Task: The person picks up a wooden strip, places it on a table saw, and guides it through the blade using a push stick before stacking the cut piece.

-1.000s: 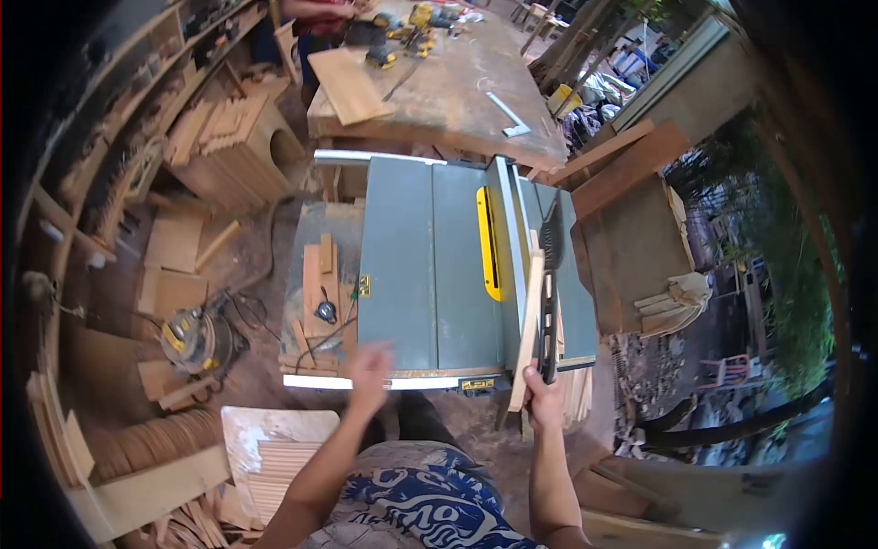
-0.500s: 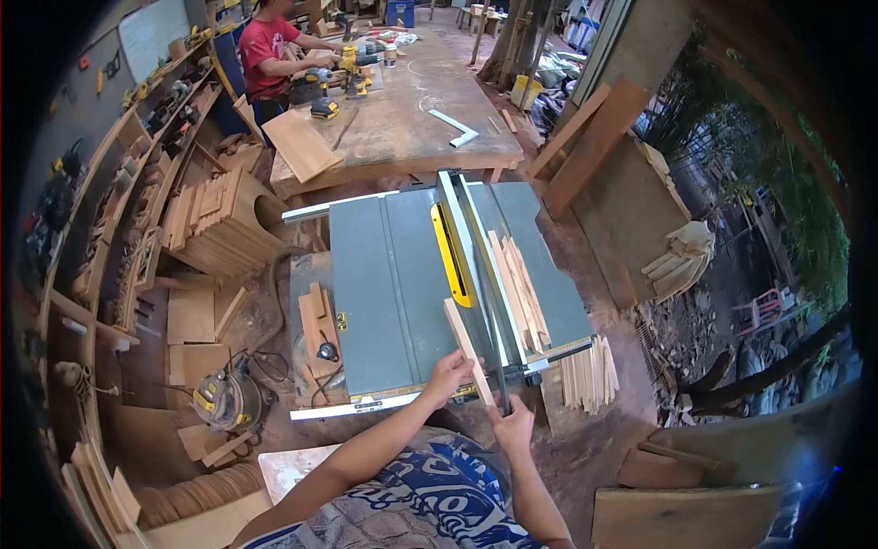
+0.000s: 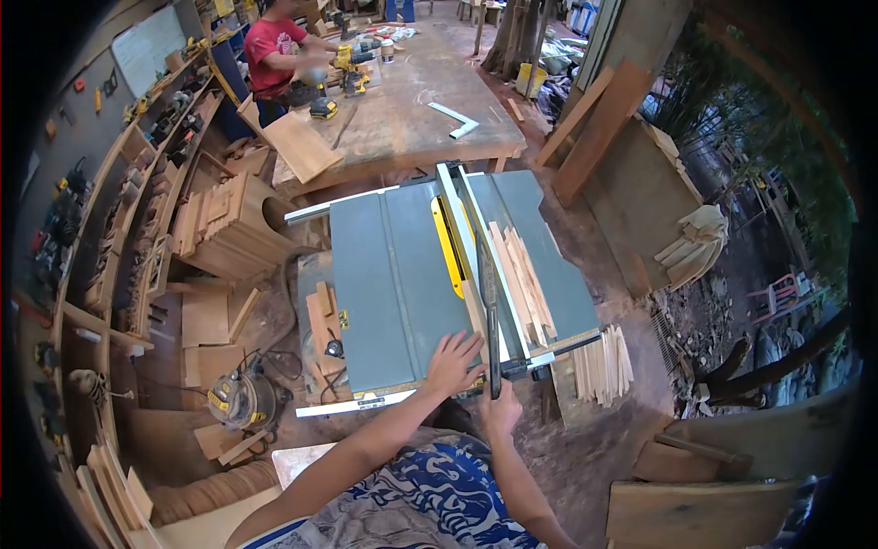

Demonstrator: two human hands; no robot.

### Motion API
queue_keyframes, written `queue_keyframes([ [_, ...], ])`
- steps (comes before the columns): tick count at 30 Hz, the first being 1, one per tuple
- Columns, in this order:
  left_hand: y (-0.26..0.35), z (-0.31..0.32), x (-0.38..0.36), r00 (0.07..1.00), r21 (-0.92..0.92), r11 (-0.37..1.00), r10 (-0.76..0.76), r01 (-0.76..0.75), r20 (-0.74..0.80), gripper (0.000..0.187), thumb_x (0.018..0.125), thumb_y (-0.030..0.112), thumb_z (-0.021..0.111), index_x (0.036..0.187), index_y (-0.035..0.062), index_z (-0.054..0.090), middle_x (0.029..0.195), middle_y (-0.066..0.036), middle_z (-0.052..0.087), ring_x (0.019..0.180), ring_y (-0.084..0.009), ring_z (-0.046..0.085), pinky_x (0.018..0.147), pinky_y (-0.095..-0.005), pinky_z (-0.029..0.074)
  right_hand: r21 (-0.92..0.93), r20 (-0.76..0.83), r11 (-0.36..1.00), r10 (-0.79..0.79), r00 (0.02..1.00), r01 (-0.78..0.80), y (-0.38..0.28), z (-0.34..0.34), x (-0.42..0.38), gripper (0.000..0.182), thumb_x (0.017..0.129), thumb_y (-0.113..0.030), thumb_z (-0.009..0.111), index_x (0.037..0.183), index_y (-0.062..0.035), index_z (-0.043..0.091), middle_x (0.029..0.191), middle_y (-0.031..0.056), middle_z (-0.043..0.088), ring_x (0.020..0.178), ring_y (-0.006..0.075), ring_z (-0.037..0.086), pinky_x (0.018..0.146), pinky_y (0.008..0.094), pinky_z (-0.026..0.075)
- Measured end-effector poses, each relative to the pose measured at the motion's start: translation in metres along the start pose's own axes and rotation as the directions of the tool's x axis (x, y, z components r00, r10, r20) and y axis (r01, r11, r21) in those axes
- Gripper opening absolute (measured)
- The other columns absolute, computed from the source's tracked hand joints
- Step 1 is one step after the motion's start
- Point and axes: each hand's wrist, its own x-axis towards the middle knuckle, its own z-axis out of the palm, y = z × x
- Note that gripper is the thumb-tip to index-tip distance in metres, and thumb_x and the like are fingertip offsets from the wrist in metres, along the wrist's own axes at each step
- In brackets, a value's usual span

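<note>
A table saw (image 3: 370,284) with a yellow throat plate (image 3: 447,247) stands before me. A narrow wooden strip (image 3: 475,311) lies on its top between the throat plate and the metal fence (image 3: 514,320). My left hand (image 3: 453,364) rests on the saw top with its fingers stretched out, the fingertips at the strip's left side. My right hand (image 3: 500,414), at the front edge, is closed round the lower end of a long dark push stick (image 3: 494,343). The stick points forward beside the strip and partly hides it. I cannot make out the blade.
Cut strips (image 3: 523,284) lie right of the fence, and more strips (image 3: 604,366) stand at the right front corner. Beyond is a workbench (image 3: 412,101) with a metal square (image 3: 455,121) and drills. A co-worker in a red shirt (image 3: 272,55) stands there. A vacuum (image 3: 245,400) sits on the left floor.
The wooden strip has moved forward and down flat beside the fence. My left hand has let go its grip and spread its fingers. My right hand has raised the push stick forward.
</note>
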Motion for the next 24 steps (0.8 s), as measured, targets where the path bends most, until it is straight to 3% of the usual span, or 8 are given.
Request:
queue_keyframes([
  [3,-0.006,0.006,0.008,1.000,0.058,0.998,-0.013,0.013,-0.010,0.063,0.097,0.042,0.062,0.146,0.0041,0.056,0.150,-0.011,0.057,0.141,-0.0350,0.047,0.120,-0.0540,0.030,0.160,0.000,0.987,0.011,1.000,-0.010,-0.005,-0.036,0.001,0.024,0.089,-0.022,0.078,0.103,-0.0050,0.067,0.081,0.0192,0.071,0.072,0.0405,0.071,0.065,0.0472,0.055],
  [5,-0.015,0.003,0.016,1.000,0.085,0.996,-0.008,0.009,-0.005,0.061,0.097,0.040,0.062,0.146,0.0038,0.057,0.150,-0.012,0.056,0.140,-0.0351,0.047,0.120,-0.0554,0.030,0.288,0.229,0.932,0.156,0.961,-0.220,-0.007,-0.079,-0.011,0.027,0.091,-0.018,0.074,0.112,-0.0023,0.069,0.083,0.0204,0.070,0.072,0.0412,0.069,0.067,0.0445,0.055],
  [6,-0.020,0.001,0.022,1.000,0.114,0.993,0.001,0.000,-0.004,0.059,0.097,0.037,0.061,0.145,0.0035,0.057,0.150,-0.012,0.056,0.139,-0.0352,0.048,0.120,-0.0569,0.030,0.282,0.236,0.932,0.162,0.958,-0.226,-0.010,-0.102,-0.017,0.027,0.091,-0.018,0.074,0.112,-0.0023,0.069,0.083,0.0204,0.070,0.072,0.0412,0.069,0.067,0.0445,0.055],
  [8,-0.030,-0.003,0.039,1.000,0.137,0.990,-0.012,0.012,-0.006,0.058,0.097,0.034,0.060,0.146,0.0037,0.057,0.150,-0.011,0.056,0.138,-0.0349,0.048,0.120,-0.0579,0.029,0.310,0.232,0.945,0.026,0.972,-0.099,-0.020,-0.149,-0.031,0.038,0.093,-0.014,0.069,0.129,-0.0021,0.066,0.082,0.0210,0.069,0.071,0.0410,0.068,0.068,0.0435,0.055],
  [12,-0.051,-0.006,0.060,0.999,0.204,0.979,-0.013,0.007,0.032,0.055,0.098,0.027,0.057,0.148,0.0050,0.055,0.152,-0.009,0.055,0.140,-0.0334,0.047,0.121,-0.0606,0.027,0.202,0.383,0.962,0.095,0.919,-0.184,-0.031,-0.211,-0.070,0.049,0.094,-0.008,0.064,0.142,-0.0051,0.059,0.089,0.0225,0.070,0.076,0.0424,0.070,0.069,0.0438,0.056],
  [14,-0.055,-0.004,0.061,0.999,0.204,0.979,-0.015,0.008,0.031,0.054,0.098,0.026,0.056,0.148,0.0060,0.055,0.153,-0.008,0.054,0.141,-0.0328,0.046,0.122,-0.0611,0.026,0.234,0.370,0.972,-0.060,0.927,-0.031,-0.029,-0.219,-0.087,0.056,0.094,-0.005,0.060,0.149,-0.0077,0.053,0.092,0.0227,0.070,0.080,0.0433,0.070,0.068,0.0458,0.057],
  [17,-0.068,0.000,0.065,0.999,0.220,0.975,-0.024,0.013,0.045,0.054,0.098,0.025,0.056,0.150,0.0078,0.053,0.155,-0.007,0.052,0.143,-0.0321,0.044,0.123,-0.0616,0.025,0.069,0.506,0.997,-0.054,0.861,0.022,-0.037,-0.237,-0.094,0.059,0.093,-0.004,0.059,0.152,-0.0094,0.051,0.091,0.0220,0.069,0.078,0.0437,0.069,0.067,0.0493,0.056],
  [24,-0.085,-0.003,0.085,0.994,0.258,0.966,-0.035,0.007,0.104,0.056,0.099,0.023,0.054,0.154,0.0098,0.048,0.158,-0.006,0.048,0.145,-0.0325,0.042,0.125,-0.0621,0.023,-0.073,0.611,0.997,0.073,0.788,-0.036,-0.043,-0.230,-0.084,0.073,0.089,-0.004,0.060,0.158,-0.0198,0.044,0.090,0.0191,0.064,0.076,0.0436,0.066,0.066,0.0544,0.055],
])
